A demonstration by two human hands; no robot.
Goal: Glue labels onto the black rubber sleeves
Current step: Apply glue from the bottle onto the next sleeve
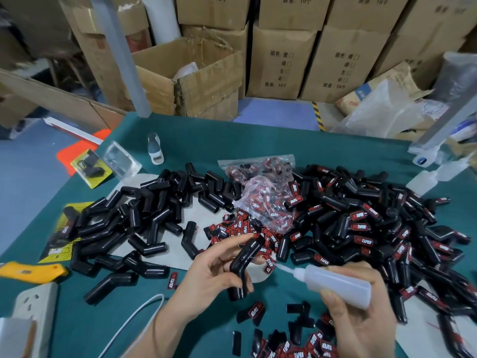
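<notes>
A bent black sleeve (242,264) is being gripped by the left hand (206,275) above the table (206,140), long axis tilted up-right; the glue bottle (335,282), clasped in the right hand (361,319), is being pointed leftward at it.

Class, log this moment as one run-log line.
left hand: holds black sleeve | right hand: grips glue bottle | nozzle toward sleeve

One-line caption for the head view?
Left hand holds a bent black sleeve while right hand aims a glue bottle at it.
</notes>
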